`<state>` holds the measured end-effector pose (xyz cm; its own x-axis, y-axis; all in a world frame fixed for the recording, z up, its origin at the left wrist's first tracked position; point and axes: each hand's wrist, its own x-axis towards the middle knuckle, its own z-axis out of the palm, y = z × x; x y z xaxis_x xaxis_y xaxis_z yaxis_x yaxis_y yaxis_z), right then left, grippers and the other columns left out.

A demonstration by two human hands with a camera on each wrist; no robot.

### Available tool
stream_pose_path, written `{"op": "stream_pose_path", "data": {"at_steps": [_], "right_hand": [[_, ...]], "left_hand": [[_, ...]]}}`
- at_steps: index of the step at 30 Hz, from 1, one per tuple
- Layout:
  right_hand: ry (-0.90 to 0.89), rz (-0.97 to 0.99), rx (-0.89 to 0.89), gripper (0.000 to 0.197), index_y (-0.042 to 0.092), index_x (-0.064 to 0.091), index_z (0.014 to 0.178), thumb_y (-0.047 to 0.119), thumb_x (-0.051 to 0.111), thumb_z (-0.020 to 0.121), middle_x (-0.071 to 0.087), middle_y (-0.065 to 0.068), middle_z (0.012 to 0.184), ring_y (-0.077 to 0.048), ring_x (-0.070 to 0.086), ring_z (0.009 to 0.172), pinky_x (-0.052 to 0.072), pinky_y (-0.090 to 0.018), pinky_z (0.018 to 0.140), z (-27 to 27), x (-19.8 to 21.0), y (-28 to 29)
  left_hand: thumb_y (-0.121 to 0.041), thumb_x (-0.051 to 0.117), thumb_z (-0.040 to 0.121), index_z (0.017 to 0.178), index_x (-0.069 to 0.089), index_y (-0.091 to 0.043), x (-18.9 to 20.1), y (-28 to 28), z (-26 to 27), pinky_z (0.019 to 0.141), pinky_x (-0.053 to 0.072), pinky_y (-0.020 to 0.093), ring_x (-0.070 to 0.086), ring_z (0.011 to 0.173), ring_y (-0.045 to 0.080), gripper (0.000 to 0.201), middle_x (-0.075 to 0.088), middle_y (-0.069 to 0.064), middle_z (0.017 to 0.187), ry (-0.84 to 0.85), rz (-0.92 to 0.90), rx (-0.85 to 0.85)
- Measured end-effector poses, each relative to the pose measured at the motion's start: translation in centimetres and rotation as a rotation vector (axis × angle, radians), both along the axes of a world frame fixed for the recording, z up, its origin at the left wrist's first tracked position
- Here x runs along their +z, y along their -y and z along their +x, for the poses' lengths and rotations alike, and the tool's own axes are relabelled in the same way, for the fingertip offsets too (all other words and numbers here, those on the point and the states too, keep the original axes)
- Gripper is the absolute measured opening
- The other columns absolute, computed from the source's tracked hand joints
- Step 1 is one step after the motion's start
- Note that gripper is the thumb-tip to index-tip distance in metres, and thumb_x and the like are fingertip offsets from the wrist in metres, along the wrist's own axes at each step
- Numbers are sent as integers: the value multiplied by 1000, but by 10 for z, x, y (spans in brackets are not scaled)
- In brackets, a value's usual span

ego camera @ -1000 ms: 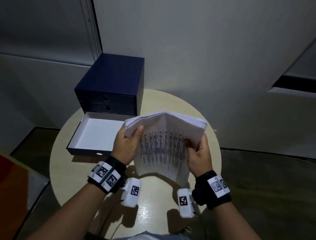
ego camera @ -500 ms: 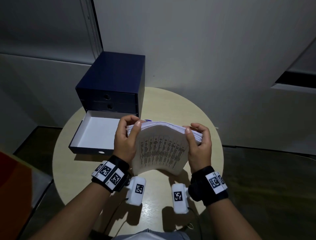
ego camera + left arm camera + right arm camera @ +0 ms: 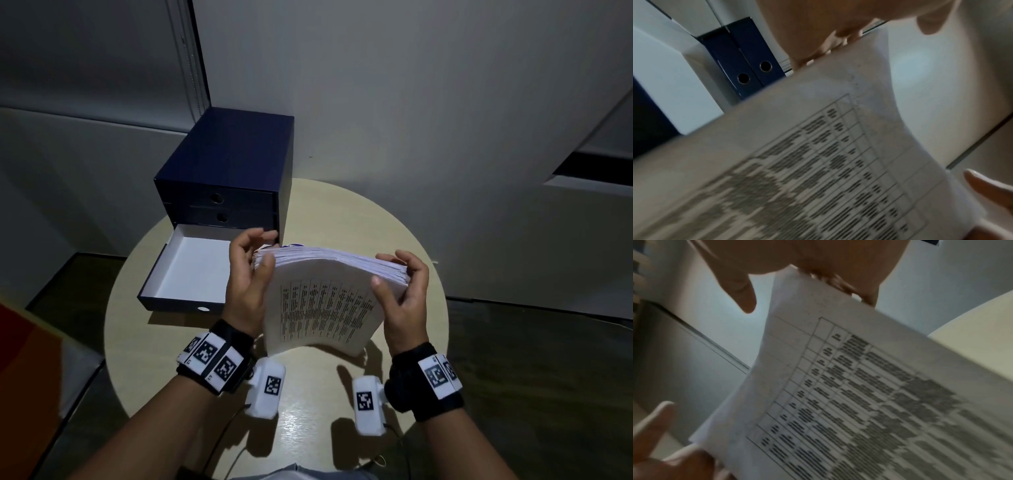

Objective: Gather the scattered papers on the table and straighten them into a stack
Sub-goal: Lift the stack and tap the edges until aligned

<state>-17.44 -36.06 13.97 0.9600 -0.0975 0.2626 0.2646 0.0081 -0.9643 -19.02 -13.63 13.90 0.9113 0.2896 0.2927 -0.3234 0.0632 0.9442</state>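
Head view: papers [image 3: 325, 301] upright above worktop [image 3: 394, 219], near edge bowed. Left hand [image 3: 246, 284] and right hand [image 3: 404, 294] clasp side edges, fingers curled over top. Sheaf floppy, slippery; best squeezed at both sides.

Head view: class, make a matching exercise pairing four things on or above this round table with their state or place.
Column 1:
1. paper stack
2. bottom drawer
3. drawer box
4. table

Column 2:
A. dark blue, standing at the table's far left
B. pulled out, white inside
C. round, pale wood
D. held upright between left hand and right hand

Pairs: 1-D, 2-B, 3-A, 4-C
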Motion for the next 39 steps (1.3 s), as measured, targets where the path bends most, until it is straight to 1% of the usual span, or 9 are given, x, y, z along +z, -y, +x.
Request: {"op": "stream_pose_path", "data": {"at_steps": [3, 7, 11, 18, 22, 28, 31, 37, 39], "right_hand": [[-100, -93, 54, 61, 32, 37, 127, -1, 66, 85, 56, 2, 119, 0, 62, 100, 56, -23, 84, -11, -22, 8], [-180, -176, 10, 36, 36, 46, 114, 8, 57, 95, 64, 7, 108, -3, 63, 102, 56, -29, 88, -12, -31, 1], [-153, -113, 37, 39, 39, 47, 117, 12, 60, 92, 64, 3, 112, -5, 64, 102, 55, -29, 86, -14, -25, 0], [-110, -102, 5, 60, 20, 38, 131, 5, 60, 78, 58, 2, 115, -1, 59, 103, 53, -19, 85, -15, -29, 3], [-144, -114, -4, 42, 38, 43, 118, 10, 55, 89, 61, 5, 111, 0, 62, 99, 54, -26, 82, -8, -25, 2], [-185, -159, 19, 38, 32, 43, 121, 2, 45, 97, 64, 9, 107, 2, 63, 95, 55, -37, 86, -2, -16, -1], [-134, -97, 11, 43, 38, 44, 117, 0, 46, 97, 63, 10, 108, 4, 63, 95, 55, -25, 80, -3, -9, 3], [-210, -140, -9, 36, 37, 45, 118, 30, 59, 85, 63, 1, 113, -15, 62, 106, 53, -48, 94, -14, -18, 2], [-182, -145, -32, 43, 31, 43, 121, 38, 61, 82, 64, 3, 111, -12, 64, 103, 55, -43, 91, -12, -15, 0]], "left_hand": [[-45, 65, 75, 135, 34, -27, -26, -6, -14, 85, 55, 25, 57, 115, 15, 69, 52, 4, 130, -86, 48, -114], [-31, 50, 84, 117, 43, -27, -36, 4, -17, 69, 51, 14, 60, 96, 8, 34, 58, -3, 107, -255, -20, -62], [-26, 48, 88, 116, 43, -35, -32, 4, -13, 86, 52, 41, 59, 100, 9, 30, 57, -3, 112, -237, 0, -50], [-27, 59, 74, 135, 44, -21, -23, 1, -10, 85, 52, 28, 60, 111, 16, 63, 61, 1, 121, -203, 20, -75], [-18, 54, 81, 132, 45, -24, -22, 3, -4, 89, 51, 34, 59, 113, 17, 52, 60, 1, 122, -241, 42, -31], [-24, 43, 99, 124, 37, -40, -18, 10, 1, 102, 47, 47, 56, 115, 15, 30, 57, 0, 123, -314, 181, -65], [-33, 43, 91, 111, 38, -49, -6, 11, -2, 92, 52, 43, 59, 109, 15, 26, 59, -3, 116, -241, 175, -51], [-33, 52, 87, 115, 40, -33, -14, 15, -12, 82, 53, 32, 60, 106, 17, 30, 57, -5, 113, -211, 70, -110], [-41, 58, 84, 112, 42, -34, -10, 15, -10, 77, 53, 26, 63, 98, 7, 33, 59, -4, 110, -168, 35, -84]]}}
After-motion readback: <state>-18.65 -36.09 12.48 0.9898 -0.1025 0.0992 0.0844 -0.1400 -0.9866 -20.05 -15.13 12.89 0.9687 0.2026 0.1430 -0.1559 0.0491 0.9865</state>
